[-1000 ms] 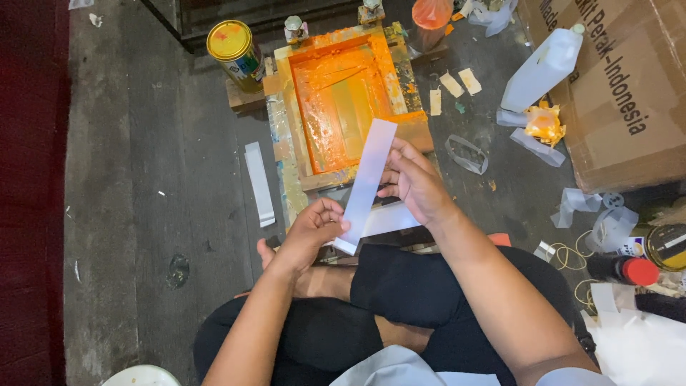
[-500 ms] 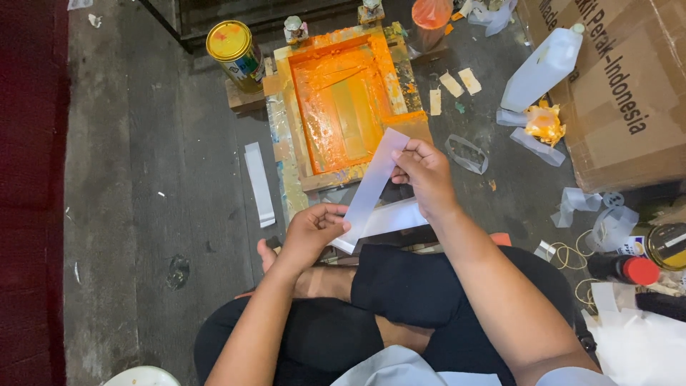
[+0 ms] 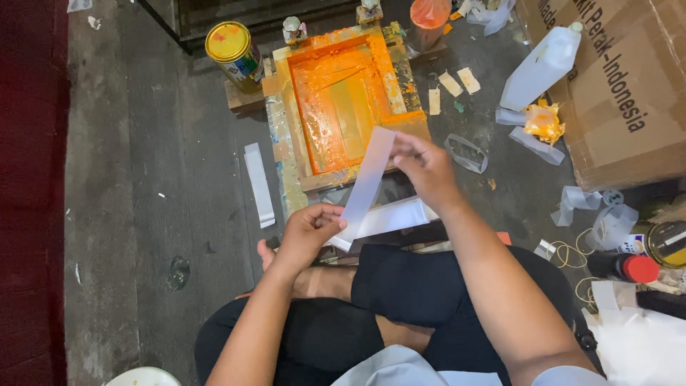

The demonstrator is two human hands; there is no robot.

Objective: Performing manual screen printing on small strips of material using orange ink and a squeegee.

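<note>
The person sits cross-legged on the floor, holding a long white strip (image 3: 366,187) up between both hands. The right hand (image 3: 427,170) pinches its far end at the near right corner of the orange printing frame (image 3: 341,100); the left hand (image 3: 309,230) grips its near end, fingers curled closed over the edge. A second strip (image 3: 259,184) lies flat on the bare grey floor (image 3: 143,179) to the left, where most open room is. On the right, a cardboard box (image 3: 614,93), a white bottle (image 3: 540,66) and tape scraps crowd in.
</note>
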